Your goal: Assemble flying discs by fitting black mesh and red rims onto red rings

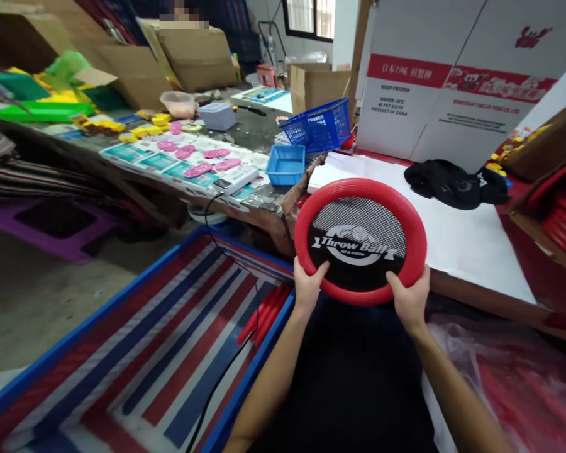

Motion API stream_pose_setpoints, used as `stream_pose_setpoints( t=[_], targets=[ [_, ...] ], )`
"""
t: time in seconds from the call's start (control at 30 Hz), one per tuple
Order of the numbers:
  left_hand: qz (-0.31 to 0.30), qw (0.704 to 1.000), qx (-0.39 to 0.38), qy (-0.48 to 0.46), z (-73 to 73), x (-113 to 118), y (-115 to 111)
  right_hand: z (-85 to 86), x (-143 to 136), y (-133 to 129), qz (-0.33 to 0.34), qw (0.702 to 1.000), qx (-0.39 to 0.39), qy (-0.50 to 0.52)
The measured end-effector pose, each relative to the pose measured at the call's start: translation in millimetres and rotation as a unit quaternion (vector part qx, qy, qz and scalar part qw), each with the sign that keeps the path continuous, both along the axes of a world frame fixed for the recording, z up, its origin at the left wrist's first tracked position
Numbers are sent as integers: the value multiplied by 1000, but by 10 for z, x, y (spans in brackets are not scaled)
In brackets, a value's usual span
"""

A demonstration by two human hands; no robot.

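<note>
Bearing "Throw Ball" lettering: one red-rimmed disc (361, 242), held up between both hands.
Left hand (309, 286) and right hand (411, 297) each pinch the lower rim, thumbs on the face; smaller print, possibly "Fly & Catch". Beyond the right hand: white sheet (471, 248), black cloth (453, 182), carton (466, 38) marked "KEEP FROZEN", "PRODUCT OF CHINA". Below the left hand, leftward: striped bin (170, 333), red rods (267, 314) inside.

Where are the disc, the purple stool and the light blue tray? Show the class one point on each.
Disc (361, 243): head view, on its printed middle.
Purple stool (78, 247): head view, on its frame.
Light blue tray (287, 178): head view, on its front wall.
</note>
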State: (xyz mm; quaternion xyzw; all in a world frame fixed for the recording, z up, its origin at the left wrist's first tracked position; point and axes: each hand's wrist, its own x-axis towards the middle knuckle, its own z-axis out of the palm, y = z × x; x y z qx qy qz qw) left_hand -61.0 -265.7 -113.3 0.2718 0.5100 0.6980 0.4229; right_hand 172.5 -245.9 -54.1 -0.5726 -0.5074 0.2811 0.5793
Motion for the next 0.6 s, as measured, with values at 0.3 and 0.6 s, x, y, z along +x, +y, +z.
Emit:
stream_pose_setpoints(
  t=[0.3, 0.6],
  targets=[
    [-231, 946, -213, -81, -666, -990, -1659, 91, 377, 537, 39, 977, 13, 211],
    [71, 995, -62, -43, -4, -2108, -1783, -10, -1281, 587, 275, 929, -109, 224]
  ],
)
